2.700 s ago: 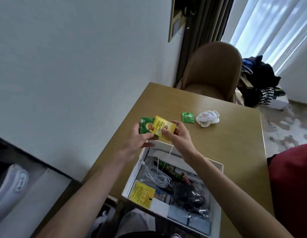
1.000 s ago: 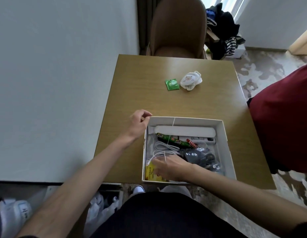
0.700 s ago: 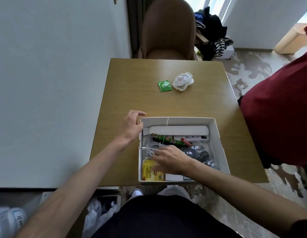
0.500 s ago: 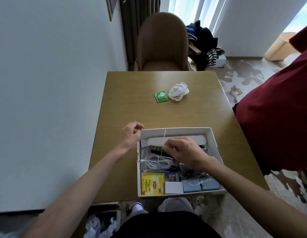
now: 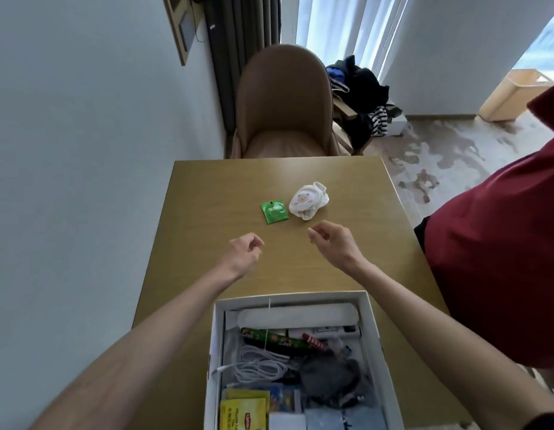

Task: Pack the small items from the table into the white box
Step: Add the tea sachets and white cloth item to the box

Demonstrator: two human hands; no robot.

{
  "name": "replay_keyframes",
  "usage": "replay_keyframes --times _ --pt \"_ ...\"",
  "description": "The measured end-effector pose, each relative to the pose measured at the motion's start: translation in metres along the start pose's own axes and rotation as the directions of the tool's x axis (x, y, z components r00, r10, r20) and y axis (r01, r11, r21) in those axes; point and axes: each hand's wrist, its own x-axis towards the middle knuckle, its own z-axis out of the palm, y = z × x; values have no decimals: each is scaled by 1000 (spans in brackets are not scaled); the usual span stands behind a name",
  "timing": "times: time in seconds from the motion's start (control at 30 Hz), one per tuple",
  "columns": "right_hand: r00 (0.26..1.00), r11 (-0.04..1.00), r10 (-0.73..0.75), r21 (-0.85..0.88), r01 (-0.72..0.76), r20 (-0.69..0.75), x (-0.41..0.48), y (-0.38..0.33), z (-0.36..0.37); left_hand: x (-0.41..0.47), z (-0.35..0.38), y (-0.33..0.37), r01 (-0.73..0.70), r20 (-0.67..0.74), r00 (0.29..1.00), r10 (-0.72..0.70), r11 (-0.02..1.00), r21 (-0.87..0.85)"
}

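Well, most of the job looks done, since the white box (image 5: 373,330) already holds a white cable (image 5: 260,364), yellow tea bags (image 5: 243,414) and more, and only a green packet (image 5: 274,211) and a white bundle (image 5: 308,203), maybe socks, wait on the table (image 5: 207,187) just past the left hand (image 5: 241,254) and right hand (image 5: 333,243), both loose and empty.

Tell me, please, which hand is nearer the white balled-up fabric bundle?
Right. The right hand hovers just short of the white balled-up fabric bundle; the left hand is farther, nearer the green square packet.
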Motion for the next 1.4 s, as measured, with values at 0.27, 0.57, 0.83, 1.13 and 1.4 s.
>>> replay_keyframes --times 0.27,0.57,0.83,1.13,1.4 --pt "977 970 194 -129 -205 -91 108 42 4 100 40 2 277 -20 961 -277 961 -23" --pt "941 907 338 -255 -334 -29 181 56 32 177 69 -7 477 -155 867 -473 879 -10" --pt "978 954 206 219 -204 12 157 54 5 203 84 -5 522 -226 828 -513 853 -19" --pt "980 639 175 748 -182 90 59 14 -37 103 39 29 237 -10 960 -279 834 -498" --pt "951 451 10 847 -281 310 -35 -44 -34 -52 -16 11 47 35 999 -34 850 -524"
